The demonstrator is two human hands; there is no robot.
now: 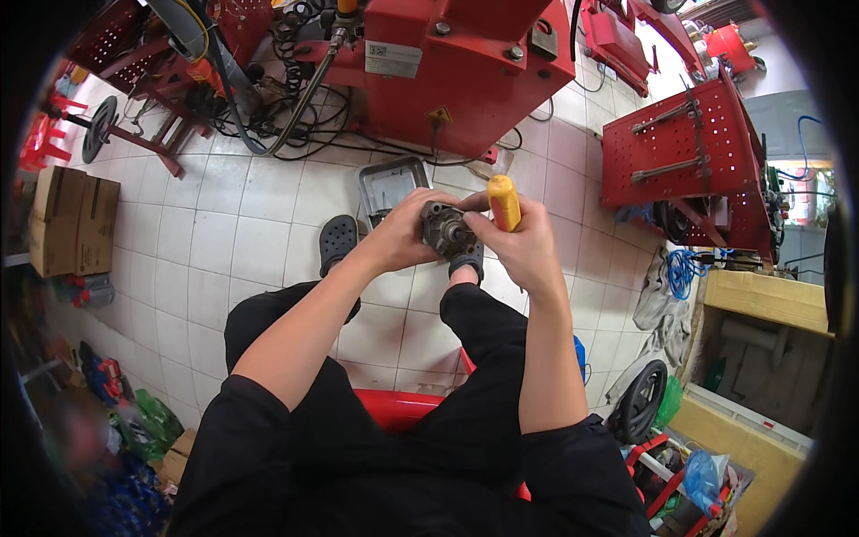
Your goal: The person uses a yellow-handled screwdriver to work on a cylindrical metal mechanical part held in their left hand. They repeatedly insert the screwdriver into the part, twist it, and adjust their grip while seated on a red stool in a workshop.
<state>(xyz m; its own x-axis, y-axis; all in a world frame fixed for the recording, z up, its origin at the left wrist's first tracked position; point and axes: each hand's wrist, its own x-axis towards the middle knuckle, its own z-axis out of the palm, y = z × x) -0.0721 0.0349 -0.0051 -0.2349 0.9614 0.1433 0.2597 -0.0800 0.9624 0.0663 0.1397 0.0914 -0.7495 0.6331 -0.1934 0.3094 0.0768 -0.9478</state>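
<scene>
One dull grey, roundish metal part [445, 229] has a central stub [456, 233].

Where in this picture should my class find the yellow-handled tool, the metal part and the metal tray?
Yellow-handled tool [505, 206]: head view, on its handle.
Metal part [447, 233]: head view, near its middle.
Metal tray [392, 164]: head view, on its far rim.

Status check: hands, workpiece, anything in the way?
Left hand gripping round metal part. Right hand holding yellow-handled tool. No obstruction seen; metal tray on floor beyond.
</scene>
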